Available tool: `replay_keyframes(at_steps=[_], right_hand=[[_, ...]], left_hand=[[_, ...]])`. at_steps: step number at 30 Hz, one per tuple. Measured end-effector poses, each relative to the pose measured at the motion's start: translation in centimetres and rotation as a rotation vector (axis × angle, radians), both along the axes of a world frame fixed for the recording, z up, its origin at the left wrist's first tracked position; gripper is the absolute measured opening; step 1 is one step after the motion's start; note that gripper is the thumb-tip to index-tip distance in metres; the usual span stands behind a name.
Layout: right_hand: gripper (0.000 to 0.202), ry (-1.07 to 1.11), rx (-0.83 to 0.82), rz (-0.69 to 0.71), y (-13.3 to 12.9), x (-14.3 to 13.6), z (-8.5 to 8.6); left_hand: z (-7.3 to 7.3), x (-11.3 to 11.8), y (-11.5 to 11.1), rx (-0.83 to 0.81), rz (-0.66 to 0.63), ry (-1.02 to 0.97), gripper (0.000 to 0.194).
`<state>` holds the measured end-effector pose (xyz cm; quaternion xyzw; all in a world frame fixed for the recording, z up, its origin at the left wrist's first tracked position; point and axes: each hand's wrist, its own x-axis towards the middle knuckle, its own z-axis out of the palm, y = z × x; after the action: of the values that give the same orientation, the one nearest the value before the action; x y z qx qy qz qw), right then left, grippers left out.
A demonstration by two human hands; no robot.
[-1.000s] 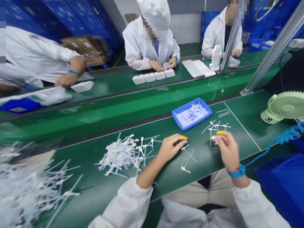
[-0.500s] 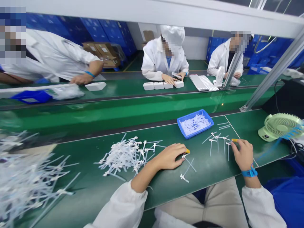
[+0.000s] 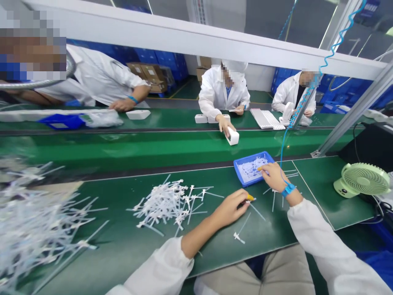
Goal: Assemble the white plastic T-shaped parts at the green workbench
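My left hand (image 3: 233, 208) is low over the green bench, thumb and forefinger closed on the fitting end of a thin tube with a white fitting (image 3: 257, 211). A yellow finger cot covers its forefinger. Another such tube with a white fitting (image 3: 238, 237) lies just below. My right hand (image 3: 273, 177), also with a yellow finger cot and a blue wrist strap, reaches into the blue tray (image 3: 240, 178) of small whitish pieces. Its fingers are pinched together; what they hold is hidden. Under the right forearm lie several tubes with fittings (image 3: 273, 200), partly covered.
A heap of fitted tubes (image 3: 166, 203) lies left of my left arm, with a larger pile (image 3: 39, 229) farther left. A green fan (image 3: 365, 180) stands at right. A coiled blue cord (image 3: 281, 151) hangs near my right hand. Across the line, a co-worker's hand (image 3: 225, 126) holds a white housing.
My right hand has moved left and away from me, from the row of fitted tubes to the blue tray. My left hand keeps its pinch. The co-worker opposite has brought a white housing forward.
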<state>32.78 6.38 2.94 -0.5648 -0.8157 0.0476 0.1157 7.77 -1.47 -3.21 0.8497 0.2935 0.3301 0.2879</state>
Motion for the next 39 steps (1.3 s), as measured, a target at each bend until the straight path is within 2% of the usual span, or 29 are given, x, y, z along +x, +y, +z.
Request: replay_keyframes(at_steps=[6, 9, 12, 14, 17, 18, 19, 22, 26, 31, 35, 39], right_hand=[[0.027, -0.113, -0.13, -0.107, 2.6, -1.6, -0.6], [0.025, -0.072, -0.132, -0.129, 2.8, -1.7, -0.6], [0.028, 0.052, -0.083, -0.121, 2.2, -0.8, 0.2], [0.033, 0.147, -0.036, -0.107, 0.7, 0.5, 0.8], [0.033, 0.335, 0.005, -0.087, -3.1, 2.4, 1.0], [0.028, 0.536, 0.01, -0.093, -4.6, 2.8, 0.7], [0.024, 0.704, -0.019, -0.112, -6.2, 3.0, 0.2], [0.022, 0.996, -0.197, -0.19, -10.4, 2.8, -1.9], [0.039, 1.249, -0.344, -0.271, -13.6, 1.4, -4.8], [0.023, 1.185, -0.455, -0.29, -14.8, 0.5, -6.1], [0.02, 1.011, -0.423, -0.249, -15.4, 0.3, -6.1], [0.022, 0.877, -0.365, -0.267, -15.7, 0.4, -6.2]], left_hand=[[-1.6, 2.6, -0.2, 0.046, -0.157, 0.16, 0.014], [-1.8, 2.6, -0.1, 0.025, -0.158, 0.179, 0.013], [-1.7, 2.4, -0.3, 0.026, -0.168, 0.167, 0.014], [-1.6, 2.4, -0.4, 0.043, -0.159, 0.154, 0.016], [-1.8, 2.4, -0.5, 0.081, -0.088, 0.154, 0.015], [-1.9, 2.5, -0.4, 0.095, -0.066, 0.162, 0.013], [-2.0, 2.5, -0.4, 0.108, -0.054, 0.168, 0.011], [-2.3, 2.5, -0.2, 0.118, -0.055, 0.163, 0.008], [-2.0, 2.5, -0.2, 0.043, -0.07, 0.148, 0.007], [-0.8, 2.3, -0.4, -0.045, -0.11, 0.174, 0.013], [-0.2, 2.3, -0.4, -0.085, -0.133, 0.175, 0.018], [-0.4, 2.3, -0.3, -0.101, -0.128, 0.148, 0.023]])
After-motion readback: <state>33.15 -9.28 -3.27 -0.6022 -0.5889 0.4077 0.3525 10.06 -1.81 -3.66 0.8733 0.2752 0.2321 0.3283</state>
